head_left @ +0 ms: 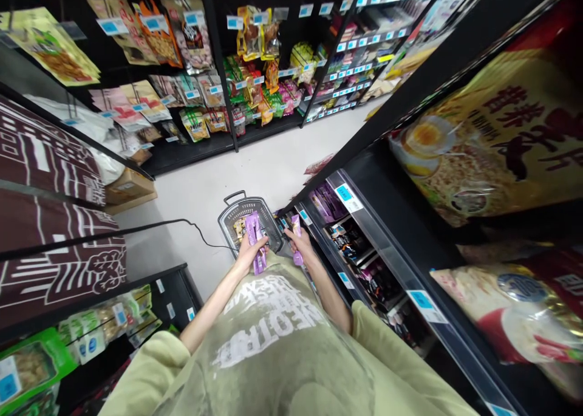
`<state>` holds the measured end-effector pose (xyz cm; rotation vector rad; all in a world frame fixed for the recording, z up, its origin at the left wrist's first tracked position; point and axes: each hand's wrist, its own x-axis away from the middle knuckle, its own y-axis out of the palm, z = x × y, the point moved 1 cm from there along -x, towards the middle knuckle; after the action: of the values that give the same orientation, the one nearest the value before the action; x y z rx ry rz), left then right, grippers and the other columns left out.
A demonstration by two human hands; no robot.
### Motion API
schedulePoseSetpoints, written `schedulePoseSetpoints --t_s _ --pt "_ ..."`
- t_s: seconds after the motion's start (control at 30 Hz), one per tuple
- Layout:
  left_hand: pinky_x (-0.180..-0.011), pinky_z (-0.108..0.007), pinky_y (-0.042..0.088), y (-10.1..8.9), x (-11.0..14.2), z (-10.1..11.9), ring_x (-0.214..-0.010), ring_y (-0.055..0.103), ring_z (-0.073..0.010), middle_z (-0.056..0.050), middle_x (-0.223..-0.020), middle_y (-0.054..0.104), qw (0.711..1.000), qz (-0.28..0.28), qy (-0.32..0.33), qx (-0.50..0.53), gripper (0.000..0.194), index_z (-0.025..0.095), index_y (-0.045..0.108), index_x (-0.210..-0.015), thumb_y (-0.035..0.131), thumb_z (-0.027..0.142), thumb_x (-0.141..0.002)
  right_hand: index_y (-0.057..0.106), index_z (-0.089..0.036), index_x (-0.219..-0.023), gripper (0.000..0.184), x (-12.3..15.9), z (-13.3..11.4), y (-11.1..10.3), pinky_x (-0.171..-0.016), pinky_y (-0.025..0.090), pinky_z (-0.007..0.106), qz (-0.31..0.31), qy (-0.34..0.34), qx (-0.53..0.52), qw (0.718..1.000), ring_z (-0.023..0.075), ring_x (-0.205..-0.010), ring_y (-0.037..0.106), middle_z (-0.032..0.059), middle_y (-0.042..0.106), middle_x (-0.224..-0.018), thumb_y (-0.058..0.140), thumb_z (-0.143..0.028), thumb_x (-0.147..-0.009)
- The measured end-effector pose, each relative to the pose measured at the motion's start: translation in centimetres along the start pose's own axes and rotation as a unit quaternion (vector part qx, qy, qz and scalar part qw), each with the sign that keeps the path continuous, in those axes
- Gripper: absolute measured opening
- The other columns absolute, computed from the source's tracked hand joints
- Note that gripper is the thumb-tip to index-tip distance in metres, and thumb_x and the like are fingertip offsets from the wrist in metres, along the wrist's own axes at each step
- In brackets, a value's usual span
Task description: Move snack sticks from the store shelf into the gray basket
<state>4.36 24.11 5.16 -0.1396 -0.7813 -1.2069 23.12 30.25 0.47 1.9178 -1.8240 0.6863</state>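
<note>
My left hand (248,252) is closed around several long purple packets (255,237), held upright in front of my shirt. In my right hand (300,241), close to the shelf on the right, is another slim purple packet (296,225); the fingers are wrapped round it. Below both hands a dark grey shopping basket (228,208) rests on the floor, its handle folded toward the far side. Some yellowish packaging (238,226) lies inside the basket, partly hidden by the purple packets. The print on the purple packets is too small to read.
At right stands a black shelf with price tags (348,196) and purple bags (326,201). Large oatmeal bags (496,136) hang above it. Snack racks (195,100) line the far side; a cardboard box (130,188) sits left. A black cord (159,225) crosses from the left.
</note>
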Motion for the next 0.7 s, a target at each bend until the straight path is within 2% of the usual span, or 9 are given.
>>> schedulePoseSetpoints --t_s 0.1,0.2,0.3,0.37,0.47,0.53,0.63,0.7 --pt "-0.053 -0.026 0.05 -0.2 0.0 0.2 -0.05 0.057 -0.0116 0.006 -0.07 0.06 1.0 -0.013 0.018 -0.013 0.054 0.022 0.05 -0.102 0.085 0.039 -0.066 0.058 -0.022 -0.089 0.034 -1.1 0.0 -2.5 -0.044 0.042 0.028 0.061 -0.051 0.177 0.981 0.015 -0.039 0.05 -0.0062 0.056 -0.054 0.072 -0.049 -0.074" --pt "-0.052 -0.026 0.048 -0.3 0.0 0.2 -0.05 0.056 -0.0118 0.006 -0.068 0.059 0.999 -0.023 0.03 -0.023 0.05 0.022 0.05 -0.097 0.085 0.038 -0.066 0.062 -0.019 -0.095 0.029 -3.0 -1.6 -5.8 -0.062 0.051 0.033 0.113 -0.118 0.311 0.936 0.022 -0.06 0.064 0.0026 0.067 -0.07 0.064 -0.044 -0.079" --pt "-0.052 -0.026 0.047 -0.6 -0.2 0.2 -0.051 0.056 -0.013 0.006 -0.064 0.058 0.999 -0.025 0.031 -0.025 0.046 0.022 0.049 -0.098 0.082 0.039 -0.07 0.062 -0.014 -0.113 0.037 -5.4 -4.3 -8.8 -0.082 0.052 0.041 0.171 -0.144 0.397 0.89 0.0306 -0.088 0.069 0.0145 0.072 -0.093 0.057 -0.037 -0.084" --pt "-0.051 -0.025 0.047 -0.8 -0.3 0.2 -0.051 0.057 -0.0131 0.006 -0.064 0.059 0.999 -0.019 0.032 -0.022 0.046 0.022 0.049 -0.1 0.081 0.039 -0.071 0.06 -0.009 -0.123 0.042 -7.1 -6.2 -10.3 -0.094 0.048 0.047 0.205 -0.15 0.415 0.874 0.0355 -0.105 0.066 0.0224 0.07 -0.11 0.052 -0.033 -0.089" --pt "-0.052 -0.026 0.049 -1.1 -0.4 0.2 -0.052 0.058 -0.0135 0.005 -0.066 0.06 0.999 -0.007 0.036 -0.025 0.048 0.022 0.049 -0.102 0.081 0.039 -0.071 0.061 -0.007 -0.125 0.043 -9.3 -8.7 -11.4 -0.106 0.039 0.053 0.233 -0.177 0.407 0.866 0.039 -0.124 0.056 0.0259 0.063 -0.126 0.046 -0.033 -0.094" --pt "-0.053 -0.027 0.049 -1.1 -0.4 0.2 -0.052 0.058 -0.0141 0.005 -0.065 0.06 0.999 -0.003 0.038 -0.03 0.048 0.022 0.05 -0.102 0.081 0.04 -0.071 0.065 -0.007 -0.121 0.042 -10.5 -9.6 -11.7 -0.108 0.037 0.052 0.231 -0.186 0.401 0.867 0.0382 -0.128 0.053 0.0252 0.063 -0.125 0.045 -0.034 -0.095" --pt "-0.052 -0.026 0.046 -1.1 -0.3 0.2 -0.051 0.057 -0.0141 0.006 -0.062 0.058 0.999 -0.007 0.044 -0.03 0.048 0.022 0.048 -0.101 0.081 0.041 -0.071 0.067 -0.004 -0.118 0.045 -11.8 -9.4 -11.4 -0.107 0.037 0.05 0.21 -0.183 0.418 0.865 0.0368 -0.128 0.054 0.0284 0.063 -0.123 0.042 -0.036 -0.097" --pt "-0.051 -0.025 0.046 -1.0 -0.1 0.3 -0.05 0.056 -0.0136 0.006 -0.062 0.058 0.998 -0.01 0.047 -0.026 0.048 0.022 0.048 -0.1 0.081 0.041 -0.071 0.061 0.001 -0.127 0.052 -12.1 -8.3 -11.0 -0.107 0.035 0.052 0.19 -0.189 0.433 0.861 0.0379 -0.132 0.049 0.0341 0.057 -0.132 0.042 -0.038 -0.098"
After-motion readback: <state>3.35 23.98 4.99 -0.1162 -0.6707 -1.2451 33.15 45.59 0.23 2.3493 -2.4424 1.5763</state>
